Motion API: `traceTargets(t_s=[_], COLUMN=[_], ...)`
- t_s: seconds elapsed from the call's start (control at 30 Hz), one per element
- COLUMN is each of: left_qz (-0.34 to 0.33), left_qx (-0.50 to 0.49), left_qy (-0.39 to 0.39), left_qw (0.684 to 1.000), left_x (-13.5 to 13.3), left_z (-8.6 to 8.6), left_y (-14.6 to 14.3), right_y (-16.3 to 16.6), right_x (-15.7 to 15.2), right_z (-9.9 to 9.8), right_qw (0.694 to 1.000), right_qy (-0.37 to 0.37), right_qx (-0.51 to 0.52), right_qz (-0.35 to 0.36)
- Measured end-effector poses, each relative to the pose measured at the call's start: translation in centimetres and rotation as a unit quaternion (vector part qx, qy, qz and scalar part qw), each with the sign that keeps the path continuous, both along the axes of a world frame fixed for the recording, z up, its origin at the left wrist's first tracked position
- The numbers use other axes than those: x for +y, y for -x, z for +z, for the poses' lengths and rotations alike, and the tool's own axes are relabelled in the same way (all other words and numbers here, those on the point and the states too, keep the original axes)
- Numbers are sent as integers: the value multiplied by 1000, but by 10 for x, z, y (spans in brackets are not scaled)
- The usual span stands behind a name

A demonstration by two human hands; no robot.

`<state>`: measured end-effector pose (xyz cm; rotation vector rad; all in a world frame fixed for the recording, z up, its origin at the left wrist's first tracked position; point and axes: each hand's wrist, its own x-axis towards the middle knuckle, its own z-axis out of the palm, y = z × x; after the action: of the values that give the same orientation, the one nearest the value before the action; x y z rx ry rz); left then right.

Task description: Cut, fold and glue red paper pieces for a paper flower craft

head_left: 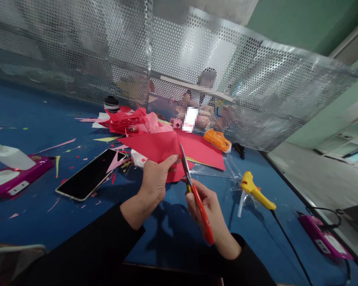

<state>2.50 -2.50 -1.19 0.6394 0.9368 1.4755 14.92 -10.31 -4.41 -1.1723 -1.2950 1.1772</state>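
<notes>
— Where does the work stand?

— In mid-cut, by the look of it. The person's left hand (155, 178) is closed on the near edge of a red paper sheet (155, 149), thumb on top and fingers beneath. It holds the sheet lifted above the blue table (32, 206). The right hand (207, 214) is wrapped through the red handles of the scissors (194, 194). The blades point up and away and meet the sheet's right edge just beside the left thumb.

— Are the blades open or closed?

— They are seen almost edge-on and look close together. How far they are parted cannot be told.

— And around the hands?

— A smartphone (91, 174) lies face up to the left, among paper slivers. A yellow glue gun (255, 190) lies to the right, near a clear plastic bag (214, 169). A heap of red and pink offcuts (128, 119) sits beyond the sheet, in front of the perforated metal screen (107, 59).

— What does the next snip call for?

— Care with that thumb, most likely, since the steel runs right next to it. The left grip would need to stay firm and clear of the blades' path. The paper should be kept taut so that the cut runs clean rather than folding the sheet between the blades.
</notes>
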Motion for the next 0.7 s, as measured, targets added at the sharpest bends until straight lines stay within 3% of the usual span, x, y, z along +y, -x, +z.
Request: traceTargets(t_s=[0.53, 0.7], left_qz=[-15, -36], left_qx=[-9, 0], left_qy=[-19, 10], left_qw=[1000, 999], left_x=[0, 0], left_z=[-1, -1], left_y=[2, 3], right_y=[-2, -7], right_x=[1, 4], right_z=[4, 6], right_qw=[999, 995], right_qy=[-17, -39], right_qx=[-39, -75], right_qz=[-12, -62])
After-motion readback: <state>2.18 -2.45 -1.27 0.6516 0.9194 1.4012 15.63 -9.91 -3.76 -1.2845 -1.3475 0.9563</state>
